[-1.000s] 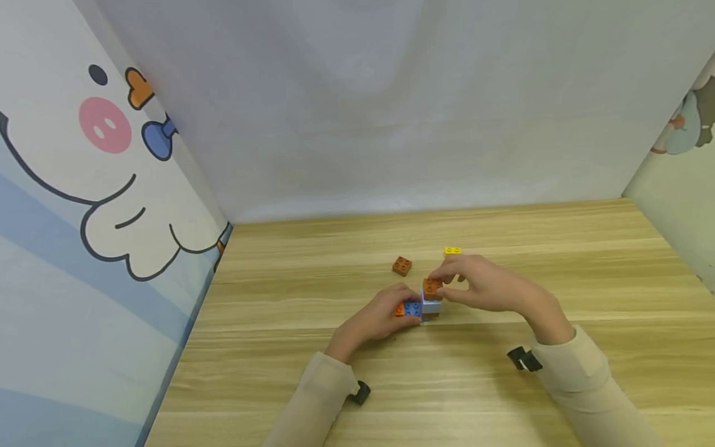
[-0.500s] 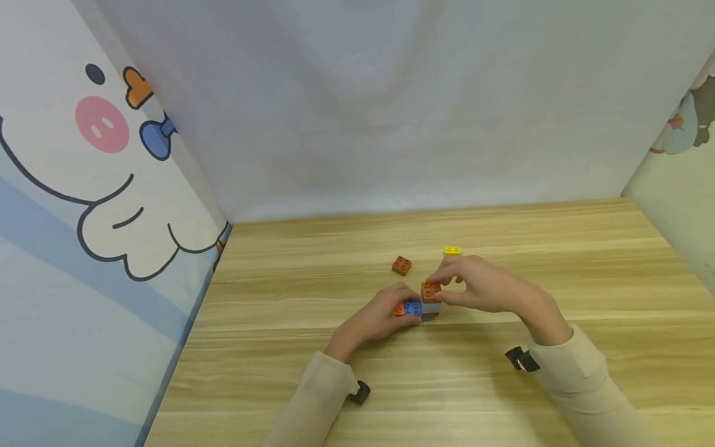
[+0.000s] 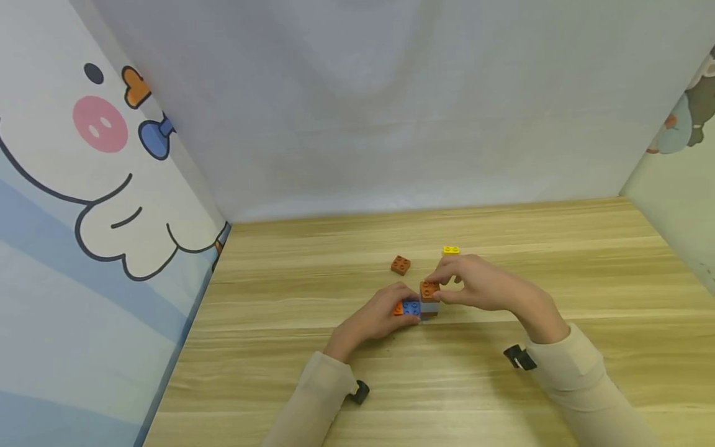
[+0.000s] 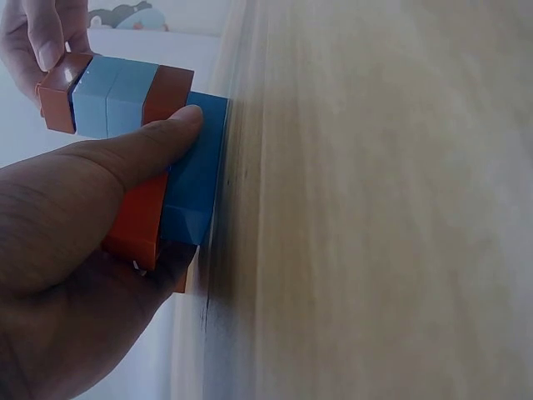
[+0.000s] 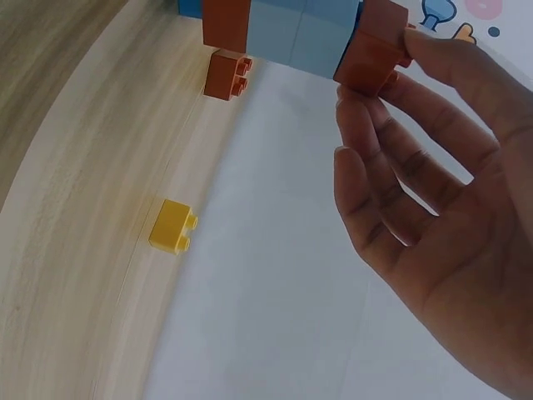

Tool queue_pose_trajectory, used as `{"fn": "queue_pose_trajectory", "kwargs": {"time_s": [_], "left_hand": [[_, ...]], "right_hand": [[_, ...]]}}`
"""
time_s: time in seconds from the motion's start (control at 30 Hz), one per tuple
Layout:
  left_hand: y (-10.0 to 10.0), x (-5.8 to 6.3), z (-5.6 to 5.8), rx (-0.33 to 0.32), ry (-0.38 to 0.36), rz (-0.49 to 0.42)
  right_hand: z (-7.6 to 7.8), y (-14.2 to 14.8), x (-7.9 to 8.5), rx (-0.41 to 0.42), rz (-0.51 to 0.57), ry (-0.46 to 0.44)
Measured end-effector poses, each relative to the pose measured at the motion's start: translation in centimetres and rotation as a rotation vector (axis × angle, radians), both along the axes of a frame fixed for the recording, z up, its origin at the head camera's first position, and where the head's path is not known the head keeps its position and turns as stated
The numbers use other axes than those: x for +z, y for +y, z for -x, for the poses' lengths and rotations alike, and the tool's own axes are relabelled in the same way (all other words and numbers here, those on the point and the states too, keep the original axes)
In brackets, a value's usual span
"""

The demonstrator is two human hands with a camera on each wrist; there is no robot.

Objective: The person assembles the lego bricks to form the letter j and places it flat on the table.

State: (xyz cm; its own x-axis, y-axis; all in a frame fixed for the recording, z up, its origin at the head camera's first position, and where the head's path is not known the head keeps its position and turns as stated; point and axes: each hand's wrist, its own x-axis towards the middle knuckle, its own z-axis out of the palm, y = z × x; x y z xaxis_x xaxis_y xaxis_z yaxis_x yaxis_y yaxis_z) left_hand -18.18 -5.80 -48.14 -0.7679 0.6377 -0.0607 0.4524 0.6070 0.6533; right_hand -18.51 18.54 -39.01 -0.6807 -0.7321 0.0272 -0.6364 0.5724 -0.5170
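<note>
In the middle of the table stands a column of toy building bricks. Its long blue base brick (image 4: 200,171) lies flat, and an orange brick (image 4: 143,221) sits on the base at the left. My left hand (image 3: 382,315) grips this low part, thumb on one side and fingers on the other. Above the base come a brown brick (image 4: 170,90) and two light blue bricks (image 5: 300,33). A reddish-brown brick (image 3: 429,290) tops the column, pinched between the thumb and fingers of my right hand (image 3: 486,284). In the left wrist view a dark line shows beneath that top brick.
A loose brown brick (image 3: 400,265) lies behind the column. Farther right, a yellow brick (image 3: 451,250) stands beyond my right hand. A pale curtain (image 3: 391,124) hangs along the table's back edge, and a cartoon-printed panel (image 3: 100,248) borders the left side.
My right hand has brought the reddish-brown brick slightly down and left onto the light blue bricks, covering their top. My left hand has kept its grip on the base.
</note>
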Motion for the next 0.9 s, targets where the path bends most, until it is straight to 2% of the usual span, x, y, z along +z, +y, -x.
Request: {"fn": "queue_pose_trajectory", "kwargs": {"time_s": [0.43,0.9], "left_hand": [[-0.09,0.14,0.09,-0.012,0.011,-0.005],[-0.08,0.15,-0.05,-0.012,0.003,-0.001]], "right_hand": [[-0.23,-0.35,0.45,-0.020,-0.009,-0.018],[-0.26,-0.25,-0.12,-0.033,-0.005,-0.003]]}}
